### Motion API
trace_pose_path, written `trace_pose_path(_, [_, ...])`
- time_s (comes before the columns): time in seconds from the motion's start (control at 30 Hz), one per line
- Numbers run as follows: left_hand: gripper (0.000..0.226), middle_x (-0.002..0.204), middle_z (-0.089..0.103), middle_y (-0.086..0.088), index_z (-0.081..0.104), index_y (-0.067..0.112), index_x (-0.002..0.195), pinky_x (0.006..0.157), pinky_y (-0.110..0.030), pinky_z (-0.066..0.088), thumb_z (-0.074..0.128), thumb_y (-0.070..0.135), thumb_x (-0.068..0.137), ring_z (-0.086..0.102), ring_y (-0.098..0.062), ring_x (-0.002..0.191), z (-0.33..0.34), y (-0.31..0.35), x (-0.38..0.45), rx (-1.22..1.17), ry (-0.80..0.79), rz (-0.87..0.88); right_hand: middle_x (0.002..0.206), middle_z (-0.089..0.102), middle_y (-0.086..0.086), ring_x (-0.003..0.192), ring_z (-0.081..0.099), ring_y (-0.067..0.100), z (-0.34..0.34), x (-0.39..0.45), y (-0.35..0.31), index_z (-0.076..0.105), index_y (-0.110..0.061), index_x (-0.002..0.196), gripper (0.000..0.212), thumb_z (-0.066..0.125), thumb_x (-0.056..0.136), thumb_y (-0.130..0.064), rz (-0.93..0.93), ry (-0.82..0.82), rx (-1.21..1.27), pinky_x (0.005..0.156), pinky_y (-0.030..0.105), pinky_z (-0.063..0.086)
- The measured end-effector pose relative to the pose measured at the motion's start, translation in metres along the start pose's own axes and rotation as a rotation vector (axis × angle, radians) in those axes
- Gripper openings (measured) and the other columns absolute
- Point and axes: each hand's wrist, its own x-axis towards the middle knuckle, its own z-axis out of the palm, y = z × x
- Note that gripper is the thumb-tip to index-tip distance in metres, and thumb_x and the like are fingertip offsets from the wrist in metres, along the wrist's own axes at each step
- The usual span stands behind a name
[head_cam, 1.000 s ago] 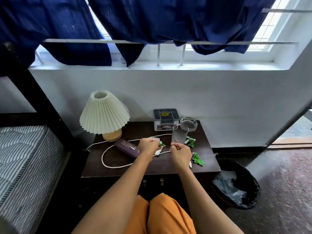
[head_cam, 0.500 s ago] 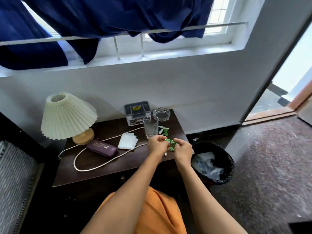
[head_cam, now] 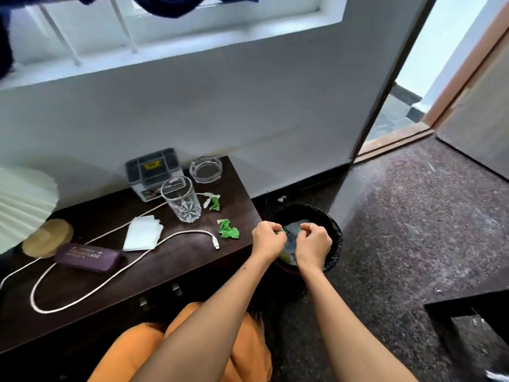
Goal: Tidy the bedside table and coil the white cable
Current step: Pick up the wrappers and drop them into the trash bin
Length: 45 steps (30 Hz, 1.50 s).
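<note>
Both my hands hover over the black waste bin (head_cam: pixel 334 234) beside the bedside table (head_cam: pixel 179 268). My left hand (head_cam: pixel 267 240) and my right hand (head_cam: pixel 313 244) each have curled fingers pinching a small green paper scrap. Two more crumpled green scraps lie on the table, one at its right edge (head_cam: pixel 228 230) and one behind the glass (head_cam: pixel 213 202). The white cable (head_cam: pixel 110 279) lies uncoiled in a loose loop across the table, its plug end (head_cam: pixel 215 243) free near the right side.
On the table stand a drinking glass (head_cam: pixel 181 199), a glass ashtray (head_cam: pixel 205 169), a grey box (head_cam: pixel 153 172), a white tissue (head_cam: pixel 143 236), a purple case (head_cam: pixel 88 257) and a pleated lamp (head_cam: pixel 24 199). An open doorway (head_cam: pixel 413 86) is at the right.
Both hands moved right from the table's middle to above the bin, carrying green scraps. The view swung right with them. The cable and other items stayed in place.
</note>
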Motion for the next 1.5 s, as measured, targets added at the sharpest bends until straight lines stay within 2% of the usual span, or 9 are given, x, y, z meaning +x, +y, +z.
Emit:
trace_pose_path(0.2, [0.024, 0.071, 0.05, 0.002, 0.051, 0.024, 0.068, 0.072, -0.026, 0.037, 0.047, 0.005, 0.082, 0.049, -0.019, 0.085, 0.032, 0.016, 0.025, 0.031, -0.273, -0.074, 0.136, 0.048, 0.021, 0.122, 0.049, 0.034, -0.004, 0.027, 0.015, 0.052, 0.0, 0.13, 0.04, 0.042, 0.091, 0.001, 0.008, -0.198, -0.165, 0.099, 0.033, 0.038])
trace_pose_path(0.3, [0.042, 0.14, 0.049, -0.01, 0.047, 0.006, 0.135, 0.104, -0.028, 0.036, 0.045, 0.011, 0.093, 0.043, -0.023, 0.132, 0.038, 0.021, 0.035, -0.046, -0.378, -0.102, 0.153, 0.023, 0.023, 0.135, 0.036, 0.036, -0.005, 0.032, 0.014, 0.035, -0.002, 0.143, 0.052, 0.046, 0.092, -0.001, 0.018, -0.284, -0.296, 0.108, 0.036, 0.032])
trace_pose_path(0.4, [0.052, 0.154, 0.03, -0.012, 0.026, 0.003, 0.147, 0.116, -0.032, 0.028, 0.039, 0.015, 0.098, 0.031, -0.024, 0.141, 0.034, 0.023, 0.037, -0.11, -0.392, -0.113, 0.157, 0.011, 0.022, 0.139, 0.031, 0.036, -0.004, 0.032, 0.011, 0.029, -0.002, 0.145, 0.057, 0.049, 0.092, -0.002, 0.046, -0.308, -0.33, 0.109, 0.036, 0.03])
trace_pose_path(0.6, [0.032, 0.126, 0.056, -0.001, 0.055, 0.014, 0.123, 0.095, -0.01, 0.038, 0.035, 0.015, 0.098, 0.054, -0.013, 0.115, 0.016, 0.011, 0.036, -0.18, -0.265, -0.134, 0.157, 0.014, 0.019, 0.137, 0.034, 0.035, 0.002, 0.017, 0.0, 0.033, 0.0, 0.141, 0.054, 0.052, 0.091, -0.002, 0.054, -0.313, -0.339, 0.106, 0.038, 0.035])
trace_pose_path(0.73, [0.041, 0.136, 0.054, -0.011, 0.047, 0.009, 0.135, 0.107, -0.033, 0.039, 0.039, 0.015, 0.095, 0.05, -0.026, 0.125, -0.01, -0.003, 0.025, -0.236, -0.084, -0.14, 0.155, 0.018, 0.021, 0.137, 0.033, 0.035, 0.009, -0.002, -0.015, 0.035, 0.002, 0.139, 0.053, 0.049, 0.088, 0.0, -0.004, -0.32, -0.319, 0.109, 0.036, 0.03])
trace_pose_path(0.9, [0.037, 0.126, 0.061, -0.011, 0.054, 0.007, 0.127, 0.1, -0.032, 0.044, 0.048, 0.013, 0.091, 0.056, -0.028, 0.118, -0.065, -0.03, 0.007, -0.363, 0.095, -0.199, 0.148, 0.03, 0.023, 0.133, 0.038, 0.036, 0.02, -0.038, -0.045, 0.038, 0.002, 0.137, 0.051, 0.048, 0.087, -0.002, -0.115, -0.354, -0.295, 0.108, 0.035, 0.03])
trace_pose_path(1.1, [0.032, 0.11, 0.069, -0.012, 0.058, 0.023, 0.097, 0.094, -0.05, 0.051, 0.05, 0.026, 0.066, 0.066, -0.031, 0.102, -0.097, -0.08, 0.024, -0.453, 0.165, -0.251, 0.137, 0.042, 0.021, 0.126, 0.044, 0.035, 0.035, -0.065, -0.067, 0.04, -0.002, 0.134, 0.048, 0.049, 0.087, -0.004, -0.222, -0.406, -0.305, 0.102, 0.036, 0.036])
trace_pose_path(1.3, [0.018, 0.091, 0.066, -0.007, 0.063, 0.013, 0.095, 0.076, -0.031, 0.048, 0.049, 0.007, 0.086, 0.061, -0.023, 0.076, -0.152, -0.081, -0.026, -0.458, 0.227, -0.187, 0.13, 0.05, 0.019, 0.124, 0.047, 0.033, 0.054, -0.101, -0.081, 0.048, -0.004, 0.128, 0.042, 0.051, 0.086, -0.005, -0.323, -0.488, -0.379, 0.101, 0.035, 0.036])
trace_pose_path(1.5, [0.018, 0.099, 0.072, -0.008, 0.066, 0.02, 0.089, 0.09, -0.042, 0.054, 0.051, 0.012, 0.082, 0.067, -0.026, 0.095, -0.158, -0.102, -0.025, -0.371, 0.218, -0.206, 0.142, 0.04, 0.017, 0.132, 0.039, 0.033, 0.076, -0.106, -0.084, 0.041, -0.008, 0.136, 0.049, 0.048, 0.088, -0.003, -0.408, -0.562, -0.484, 0.107, 0.038, 0.033])
